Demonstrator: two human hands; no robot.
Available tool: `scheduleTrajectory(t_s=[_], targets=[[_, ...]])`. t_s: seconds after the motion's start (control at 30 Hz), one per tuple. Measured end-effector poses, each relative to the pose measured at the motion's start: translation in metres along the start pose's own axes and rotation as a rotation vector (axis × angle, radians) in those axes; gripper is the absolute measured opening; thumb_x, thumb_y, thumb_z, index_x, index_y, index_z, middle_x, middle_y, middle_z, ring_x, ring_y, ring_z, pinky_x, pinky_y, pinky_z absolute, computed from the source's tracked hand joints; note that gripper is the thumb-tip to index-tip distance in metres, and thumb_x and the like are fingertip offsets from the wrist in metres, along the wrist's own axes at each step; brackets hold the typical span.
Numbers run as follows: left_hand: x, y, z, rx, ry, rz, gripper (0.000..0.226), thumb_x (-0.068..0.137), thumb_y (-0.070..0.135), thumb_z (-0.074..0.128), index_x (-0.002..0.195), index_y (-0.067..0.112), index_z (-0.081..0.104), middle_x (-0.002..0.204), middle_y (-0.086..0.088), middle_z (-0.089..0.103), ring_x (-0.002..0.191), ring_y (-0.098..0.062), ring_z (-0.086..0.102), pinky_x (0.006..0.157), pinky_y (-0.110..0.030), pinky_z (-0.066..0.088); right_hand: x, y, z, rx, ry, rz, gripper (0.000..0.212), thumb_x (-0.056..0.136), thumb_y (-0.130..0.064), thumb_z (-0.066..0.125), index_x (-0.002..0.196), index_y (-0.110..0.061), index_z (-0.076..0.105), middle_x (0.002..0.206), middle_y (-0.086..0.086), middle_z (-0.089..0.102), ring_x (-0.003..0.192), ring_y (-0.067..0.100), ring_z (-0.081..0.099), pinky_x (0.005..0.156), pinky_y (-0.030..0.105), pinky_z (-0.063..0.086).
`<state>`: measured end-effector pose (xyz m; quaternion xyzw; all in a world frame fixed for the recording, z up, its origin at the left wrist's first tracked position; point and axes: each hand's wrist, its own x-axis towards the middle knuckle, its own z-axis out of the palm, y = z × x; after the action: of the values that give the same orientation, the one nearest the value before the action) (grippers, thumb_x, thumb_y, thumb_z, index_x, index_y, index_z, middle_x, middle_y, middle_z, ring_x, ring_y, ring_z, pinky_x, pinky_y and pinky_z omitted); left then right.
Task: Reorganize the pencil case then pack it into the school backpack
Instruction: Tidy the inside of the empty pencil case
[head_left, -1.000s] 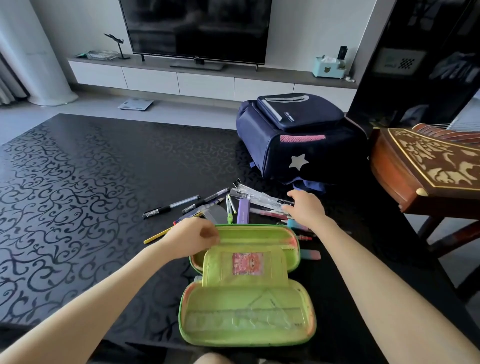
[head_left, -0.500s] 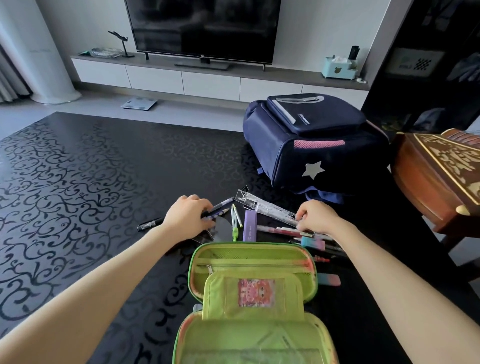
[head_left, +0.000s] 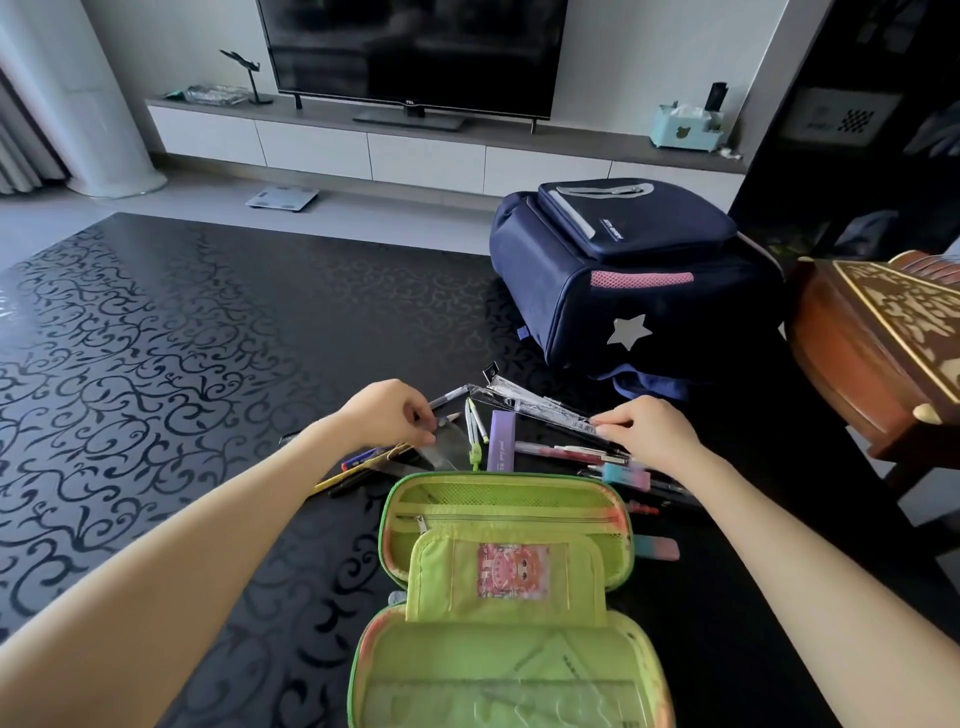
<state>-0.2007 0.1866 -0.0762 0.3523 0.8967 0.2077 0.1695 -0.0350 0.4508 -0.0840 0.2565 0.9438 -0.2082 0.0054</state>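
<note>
- Head view: the left hand (head_left: 387, 415) lies knuckles-up on the worktop (head_left: 171, 374), a glossy black slab with a curling vine pattern; its fingers are curled narrow, pinching the end of a thin pen (head_left: 448, 417).
- Just right of that hand lies a clear plastic protractor (head_left: 441, 454), flat and half-round; under its wrist slant a yellow pencil (head_left: 345, 475) and dark pens.
- The right hand (head_left: 647, 428) is also palm-down, fingers bent narrow, tips pressing on the near end of a clear, printed ruler (head_left: 535, 408). Whether it grips the ruler or only touches it, I cannot tell.
- Between the two hands lie a flat purple lead box (head_left: 501, 441), rectangular, and a slim compass with a green tip (head_left: 474, 436).
- Beneath the right hand is a loose heap of pens; just nearer than it sit two soft blocks, pink fading to teal, the erasers (head_left: 626, 475).
- The case (head_left: 506, 587) lies open nearer than both hands: lime-green fabric, rounded corners, a mesh zip pocket in the far half, a middle flap with a pink sticker under a clear window, and rulers tucked in the near half.
- The backpack (head_left: 623, 275) stands beyond the right hand: navy fabric, boxy, a pink mesh strip and a silver star on its side.
- Right of the right hand, off the worktop, is a carved reddish wooden piece (head_left: 872, 353) with gold inlay.
</note>
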Motion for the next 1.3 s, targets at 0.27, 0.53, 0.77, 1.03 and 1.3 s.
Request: scheduleTrajectory(t_s=[0.27,0.53,0.77,1.03,1.3], targets=[[-0.027,0.0,-0.007,-0.095,0.067,-0.001,0.004,0.076,0.019,0.073,0.076,0.016,0.071,0.063,0.012,0.06,0.06,-0.004,0.053,0.063,-0.021,0.041,-0.041,-0.005,-0.005,0.263,0.202,0.019,0.018,0.089,-0.028,0.06,0.102,-0.026,0.073,0.106,-0.008,0.071,0.096,0.011,0.063,0.081,0.032,0.049],[-0.038,-0.003,0.007,-0.026,-0.036,-0.041,0.014,0.082,0.015,0.063,0.07,0.022,0.058,0.059,0.007,0.059,0.056,-0.008,0.055,0.054,-0.014,0.042,-0.067,-0.009,-0.007,0.421,0.207,-0.018,0.017,0.089,-0.02,0.061,0.101,-0.022,0.073,0.1,-0.006,0.072,0.097,0.011,0.063,0.091,0.035,0.049],[-0.08,0.0,-0.021,-0.444,0.334,-0.114,0.013,0.08,0.014,0.069,0.069,0.019,0.066,0.066,-0.004,0.068,0.06,-0.017,0.06,0.061,-0.024,0.048,-0.13,-0.026,-0.026,0.693,-0.088,-0.146,0.015,0.086,-0.015,0.065,0.091,-0.026,0.075,0.091,-0.005,0.074,0.089,0.005,0.065,0.082,0.019,0.048],[-0.188,0.017,0.016,-0.565,0.337,-0.018,0.011,0.074,0.014,0.075,0.078,0.024,0.074,0.069,0.015,0.072,0.06,-0.002,0.064,0.064,-0.006,0.047,-0.202,-0.006,0.029,-0.001,0.161,-0.528,0.017,0.075,-0.022,0.075,0.089,-0.031,0.076,0.073,-0.016,0.06,0.074,0.001,0.044,0.061,0.019,0.042],[-0.213,0.023,0.08,-0.061,0.355,0.46,0.025,0.08,0.028,0.055,0.079,0.012,0.075,0.08,0.002,0.072,0.078,-0.004,0.056,0.074,-0.018,0.047,-0.221,-0.017,0.065,-0.125,0.44,-0.593,0.019,0.067,-0.003,0.082,0.084,-0.008,0.075,0.064,0.0,0.058,0.062,0.018,0.053,0.041,0.028,0.047]])
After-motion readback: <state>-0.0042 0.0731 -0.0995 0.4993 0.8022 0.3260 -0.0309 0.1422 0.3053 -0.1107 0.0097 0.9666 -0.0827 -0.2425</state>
